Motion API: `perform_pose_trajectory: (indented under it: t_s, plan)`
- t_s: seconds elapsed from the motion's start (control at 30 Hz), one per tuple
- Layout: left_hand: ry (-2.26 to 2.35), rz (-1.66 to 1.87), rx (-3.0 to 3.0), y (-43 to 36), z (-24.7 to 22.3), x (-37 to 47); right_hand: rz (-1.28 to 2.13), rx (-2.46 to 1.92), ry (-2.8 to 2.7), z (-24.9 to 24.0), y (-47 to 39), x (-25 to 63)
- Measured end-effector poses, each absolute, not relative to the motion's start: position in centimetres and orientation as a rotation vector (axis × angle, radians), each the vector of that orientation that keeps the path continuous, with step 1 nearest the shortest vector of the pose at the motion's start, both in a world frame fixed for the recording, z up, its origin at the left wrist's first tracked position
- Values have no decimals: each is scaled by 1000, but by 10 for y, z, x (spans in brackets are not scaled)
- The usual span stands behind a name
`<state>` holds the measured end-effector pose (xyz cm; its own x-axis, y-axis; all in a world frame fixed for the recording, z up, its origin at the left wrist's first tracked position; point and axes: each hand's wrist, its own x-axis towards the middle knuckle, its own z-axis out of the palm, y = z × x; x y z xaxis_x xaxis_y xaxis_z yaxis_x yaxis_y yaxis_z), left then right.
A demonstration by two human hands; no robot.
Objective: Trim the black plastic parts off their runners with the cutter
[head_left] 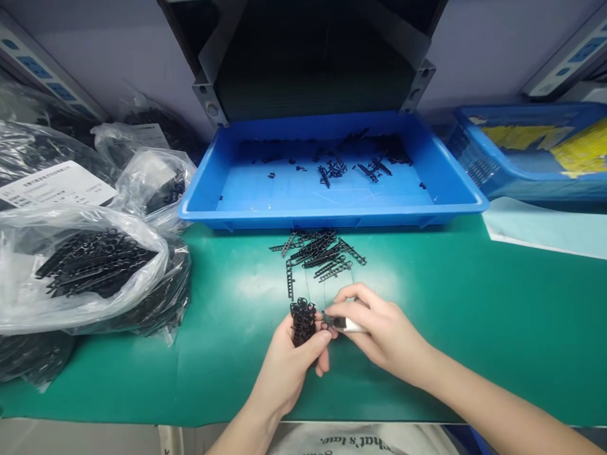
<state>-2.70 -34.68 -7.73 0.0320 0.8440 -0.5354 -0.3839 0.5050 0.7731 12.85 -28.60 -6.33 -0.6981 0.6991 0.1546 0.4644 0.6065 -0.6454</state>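
1. Left hand (289, 363) — grips a bundle of black parts (303, 321).
2. Right hand (386, 332) — holds a white-and-black tool (351, 325) close beside the bundle.
3. Loose black strips (318, 249) lie on the green mat (227, 373), in front of the blue tray (303, 217).
4. An open plastic bag (147, 297) of black pieces sits at left.

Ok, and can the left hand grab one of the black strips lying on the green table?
Probably not easily: the left hand is full of black parts, though nothing seems to block its way to the strips.
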Motion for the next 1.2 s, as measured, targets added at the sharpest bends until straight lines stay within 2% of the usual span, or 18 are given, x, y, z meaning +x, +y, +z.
perform_pose_trajectory:
  t_s: [0.13,0.23,0.4,1.2]
  plan:
    - [1220,1038,468,-346,-76,-25,940,-1159,-2366,-63,-298,132]
    - [1205,1041,475,-347,-76,-26,1041,-1132,-2466,-60,-305,134]
    - [1174,1059,502,-349,-78,-27,1015,-1116,-2535,-58,-308,132]
    - [1353,1073,503,-352,-78,-15,472,-1147,-2546,-73,-320,122]
